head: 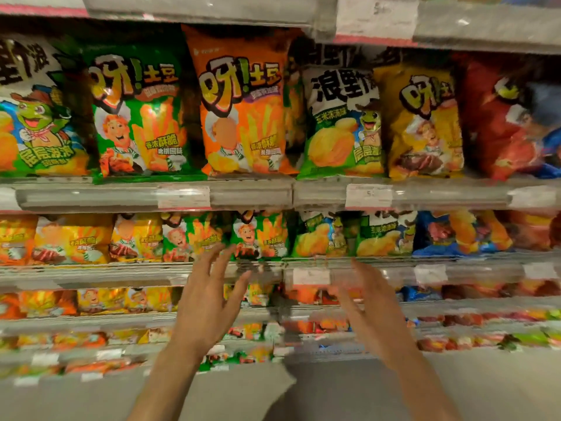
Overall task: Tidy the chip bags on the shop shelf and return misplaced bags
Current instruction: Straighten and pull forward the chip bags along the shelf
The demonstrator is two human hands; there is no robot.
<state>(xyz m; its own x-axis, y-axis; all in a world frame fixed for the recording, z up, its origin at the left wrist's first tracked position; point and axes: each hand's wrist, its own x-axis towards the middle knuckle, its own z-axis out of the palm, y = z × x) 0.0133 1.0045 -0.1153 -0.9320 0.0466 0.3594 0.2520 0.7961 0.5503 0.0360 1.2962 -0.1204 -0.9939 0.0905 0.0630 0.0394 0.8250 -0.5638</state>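
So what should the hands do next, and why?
Probably reach up to the small green fries bag on the second shelf. Both the left hand and right hand are open, hold nothing, and hover just below it; the left fingertips are nearest.

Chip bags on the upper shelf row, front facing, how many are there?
7: frog bag, green bag, orange bag, second frog bag, yellow bag, red bag, blue bag. More may sit behind.
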